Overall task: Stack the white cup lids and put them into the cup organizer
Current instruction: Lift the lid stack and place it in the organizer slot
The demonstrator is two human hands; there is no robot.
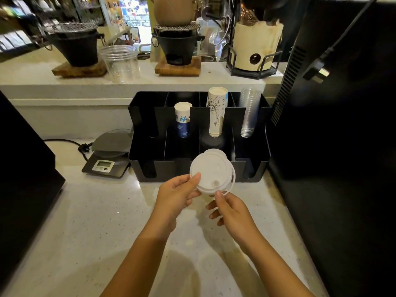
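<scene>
A small stack of white cup lids point(211, 170) hangs in the air just in front of the black cup organizer point(147, 168), tilted toward me. My left hand point(176, 195) pinches its left rim with thumb on top. My right hand point(230, 207) grips the lower right rim from below, thumb up against the edge. The lids hover over the organizer's front wall, near its third front compartment. How many lids are in the stack is hard to tell.
The organizer's rear slots hold a blue-patterned paper cup stack point(182, 118), a taller white paper cup stack point(216, 112) and clear plastic cups point(249, 112). A digital scale point(108, 156) sits left of it. Dark machines flank the pale counter point(96, 221) on both sides.
</scene>
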